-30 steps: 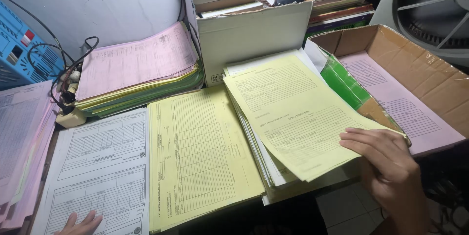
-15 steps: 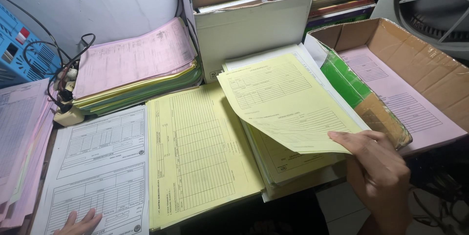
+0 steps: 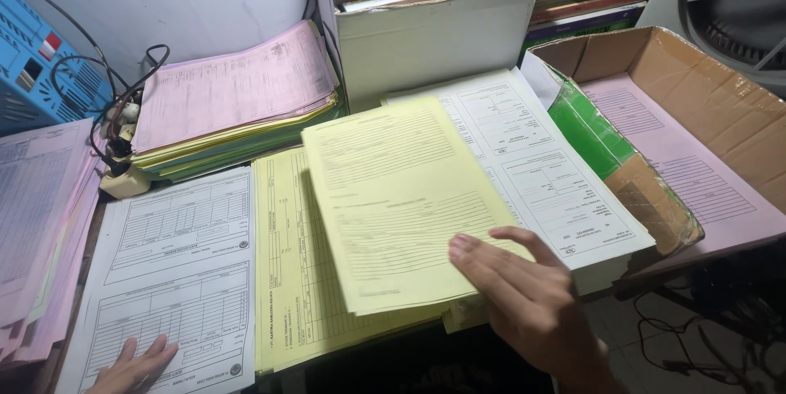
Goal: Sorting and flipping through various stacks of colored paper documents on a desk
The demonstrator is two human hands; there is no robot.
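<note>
the left hand (image 3: pixel 135 365) lies flat at the bottom edge, fingers slightly spread, on the near corner of a white form (image 3: pixel 176 279). the right hand (image 3: pixel 524 296) holds a yellow sheet (image 3: pixel 393 198) by its near right corner, fingers stretched out on top of it; the thumb is hidden, so i cannot tell whether it pinches from below. the sheet hangs across the gap, its left part over a yellow stack (image 3: pixel 295 279) beside the white form, its right edge over a taller white stack (image 3: pixel 540 173). left of the white form a pink pile (image 3: pixel 33 214) runs off the edge. right of the white stack sits a brown cardboard box (image 3: pixel 720 108) with a pink form (image 3: pixel 696 181) in it and a green bundle (image 3: pixel 589 136) against its near wall. farther back, a pink-topped pile (image 3: pixel 233 91) lies beside a white box (image 3: pixel 434 38) of books, with black cables (image 3: pixel 106 108) and a blue crate (image 3: pixel 41 67) at far left.
</note>
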